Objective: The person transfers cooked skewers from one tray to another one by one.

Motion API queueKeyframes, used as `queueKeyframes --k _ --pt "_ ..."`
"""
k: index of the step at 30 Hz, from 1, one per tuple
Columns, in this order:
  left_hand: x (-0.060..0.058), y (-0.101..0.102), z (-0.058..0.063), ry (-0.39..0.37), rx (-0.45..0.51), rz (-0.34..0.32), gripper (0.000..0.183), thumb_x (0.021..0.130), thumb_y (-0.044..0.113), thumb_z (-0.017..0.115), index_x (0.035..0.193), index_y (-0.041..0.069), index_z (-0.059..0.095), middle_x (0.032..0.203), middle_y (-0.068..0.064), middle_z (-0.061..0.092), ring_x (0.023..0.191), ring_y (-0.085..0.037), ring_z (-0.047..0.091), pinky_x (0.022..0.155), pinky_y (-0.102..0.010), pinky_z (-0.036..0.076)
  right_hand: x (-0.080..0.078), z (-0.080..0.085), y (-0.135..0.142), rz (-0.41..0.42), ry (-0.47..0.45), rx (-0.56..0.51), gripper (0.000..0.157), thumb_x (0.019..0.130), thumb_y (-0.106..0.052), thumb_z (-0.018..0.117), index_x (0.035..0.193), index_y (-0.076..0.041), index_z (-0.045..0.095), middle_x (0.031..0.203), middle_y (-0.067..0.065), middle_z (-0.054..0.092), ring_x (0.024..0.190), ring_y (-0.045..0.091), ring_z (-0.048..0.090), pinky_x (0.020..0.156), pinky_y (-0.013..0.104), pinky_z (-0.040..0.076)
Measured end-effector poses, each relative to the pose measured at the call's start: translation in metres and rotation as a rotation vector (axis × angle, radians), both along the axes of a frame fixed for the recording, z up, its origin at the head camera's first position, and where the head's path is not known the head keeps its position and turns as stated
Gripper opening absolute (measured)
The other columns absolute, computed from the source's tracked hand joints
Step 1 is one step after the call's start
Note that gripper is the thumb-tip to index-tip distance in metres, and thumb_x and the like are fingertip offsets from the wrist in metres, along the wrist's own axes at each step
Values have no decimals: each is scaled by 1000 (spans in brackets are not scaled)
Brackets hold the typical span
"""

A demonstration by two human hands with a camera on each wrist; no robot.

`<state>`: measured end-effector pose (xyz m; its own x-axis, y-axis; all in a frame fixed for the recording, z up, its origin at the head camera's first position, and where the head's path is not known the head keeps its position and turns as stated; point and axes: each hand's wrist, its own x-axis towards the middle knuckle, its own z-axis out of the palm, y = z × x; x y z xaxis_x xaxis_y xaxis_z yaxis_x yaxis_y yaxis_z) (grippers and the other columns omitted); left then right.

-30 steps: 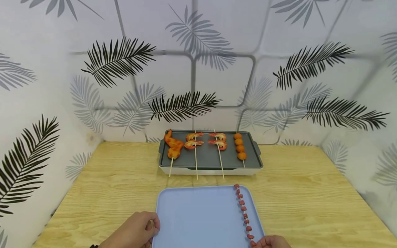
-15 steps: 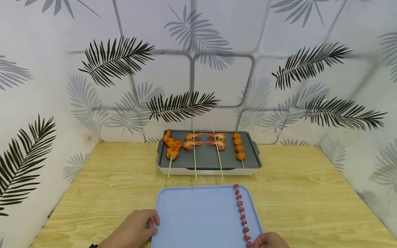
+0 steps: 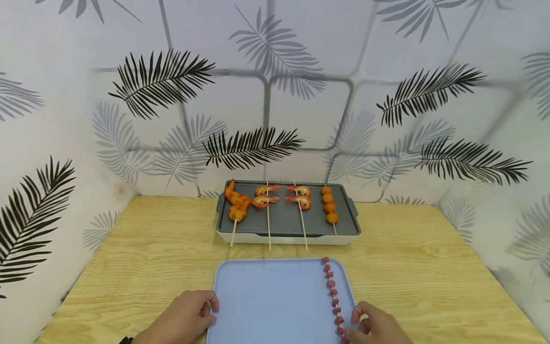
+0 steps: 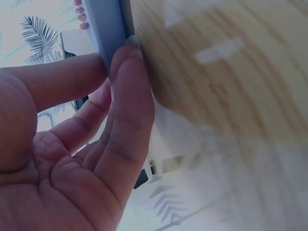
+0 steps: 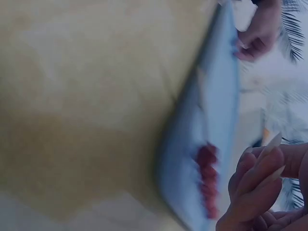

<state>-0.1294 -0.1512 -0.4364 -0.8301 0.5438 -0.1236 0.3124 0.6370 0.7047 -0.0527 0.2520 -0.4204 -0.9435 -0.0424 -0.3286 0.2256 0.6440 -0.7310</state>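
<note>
Right hand [image 5: 264, 187], fingers bent, sits at lower right, near a skewer of red pieces [image 5: 208, 173] lying on the blue tray [image 5: 224, 89]. Left hand [image 5: 262, 33] touches the tray's far edge; blurred table [image 5: 91, 86] fills the left side.

tray [image 3: 275, 298]: pale blue | skewered pieces [image 3: 333, 292]: red | grill [image 3: 283, 220]: grey, white | table [image 3: 412, 272]: yellow woodgrain | wall [image 3: 307, 122]: black-and-grey frond pattern
</note>
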Motion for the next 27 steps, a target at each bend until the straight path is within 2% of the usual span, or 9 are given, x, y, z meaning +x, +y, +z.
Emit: queueKeyframes --k 3,6,10,13,15,18,20,22,27 --pt "1 -3 1 -3 -12 10 11 82 3 68 86 12 62 65 4 52 57 -8 45 55 -26 39 -17 30 -2 -7 112 -5 18 90 -20 69 95 -7 57 66 3 55 50 16 51 47 28 44" --pt "1 -4 2 -5 -27 15 11 82 3 68 85 12 62 65 5 52 57 -8 46 55 -26 39 -42 54 -2 3 239 20 11 92 -15 66 93 -5 61 65 5 58 45 19 54 44 31 48" --pt "0 -1 2 18 -24 -2 11 82 2 68 84 12 62 65 6 51 57 -7 45 55 -26 39 -80 69 -3 13 345 108 10 92 -13 64 91 -2 65 64 3 62 46 18 57 46 32 49" --pt "0 1 2 61 -18 -13 13 81 2 68 82 13 62 65 7 51 59 -6 45 56 -26 39 -111 69 -3 28 437 238 17 92 -15 64 80 -4 66 59 -1 58 45 15 53 44 30 43" --pt "0 3 1 85 -22 -12 14 81 2 69 81 14 62 65 8 51 59 -5 45 56 -26 39 -129 65 -3 34 482 332 30 92 -17 64 64 -6 61 51 -4 49 41 12 45 42 27 35" --pt "0 4 0 93 -20 -7 14 81 2 68 81 14 62 66 9 51 60 -4 45 57 -25 39 -148 58 -5 26 498 433 46 90 -18 65 49 -12 47 45 -6 33 39 11 31 42 25 22" --pt "0 4 -1 88 -21 -3 13 81 3 68 82 15 62 66 9 51 60 -4 46 57 -25 39 -156 54 -5 11 478 460 49 89 -18 65 46 -13 41 45 -7 28 39 11 28 42 24 18" --pt "-1 4 -1 79 -23 0 13 82 4 68 82 15 62 67 9 51 61 -5 46 58 -26 40 -162 50 -5 -7 448 471 48 88 -17 65 46 -13 42 44 -6 30 38 10 30 42 23 19" --pt "2 2 -1 72 -24 15 13 81 4 67 81 15 62 67 8 51 61 -5 46 57 -26 39 -173 45 -6 -27 376 466 43 87 -18 67 47 -10 52 44 -3 49 39 12 44 40 22 26"
